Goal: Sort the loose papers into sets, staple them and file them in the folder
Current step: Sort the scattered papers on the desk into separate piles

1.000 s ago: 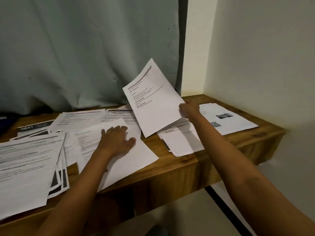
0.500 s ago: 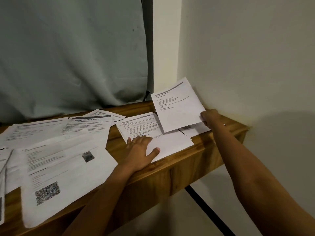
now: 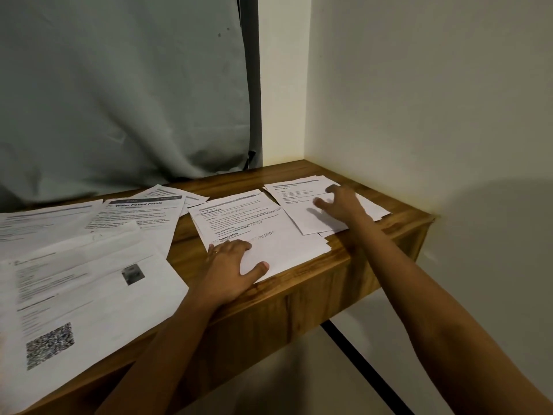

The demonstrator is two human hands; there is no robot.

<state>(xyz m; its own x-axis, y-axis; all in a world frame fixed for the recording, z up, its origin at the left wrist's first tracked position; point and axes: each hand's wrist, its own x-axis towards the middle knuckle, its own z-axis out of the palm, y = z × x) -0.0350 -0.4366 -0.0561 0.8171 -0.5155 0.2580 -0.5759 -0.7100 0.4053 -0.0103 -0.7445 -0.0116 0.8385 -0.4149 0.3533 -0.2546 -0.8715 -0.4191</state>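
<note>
Hands both open, palms down on paper, gripping nothing. Left hand flat with fingers spread on the near left corner of the middle stack, thumb lying along its near edge, wrist over the front edge of the worktop; ring on one finger. Right hand resting with fingers loosely spread on the top sheet of the right stack, at the far right corner of the worktop, close to the wall.

Middle stack and right stack side by side, edges touching or just overlapping, sheets in each slightly fanned at the near side. Printed text on both top sheets, too blurred to read.

To the left, more loose papers overlapping: QR sheet nearest, with a small photo and a code block; behind it, titled sheet headed "Water Potted Plants"; further sheets at far left. Grey curtain hanging behind the far edge.
</note>
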